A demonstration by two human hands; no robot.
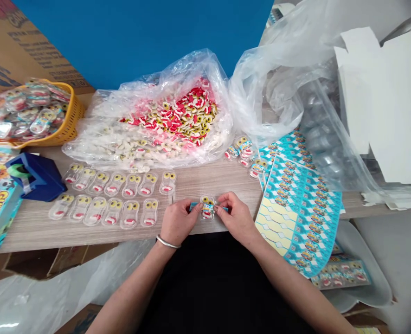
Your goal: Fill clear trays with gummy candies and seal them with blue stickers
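Note:
At the table's front edge, a small clear plastic candy pack [207, 215] with yellow eyes and red-and-white lips lies between my hands. A blue printed sticker [208, 207] runs across its middle, its ends sticking out to both sides. My left hand [179, 218] pinches the sticker's left end, thumb at the pack's edge. My right hand [238, 217] is closed on the right end. To the left, two rows of similar clear packs [113, 211] with eyes and lips lie without stickers. Sticker sheets [303, 208] lie to the right, one with part of its stickers peeled off.
Behind the rows lies a plastic bag [170, 120] of loose gummy pieces. A yellow basket [75, 109] of labelled packs and a blue tape dispenser [40, 176] stand left. Several labelled packs [245, 153] are heaped near the sheets. A bag of clear trays [325, 134] lies right.

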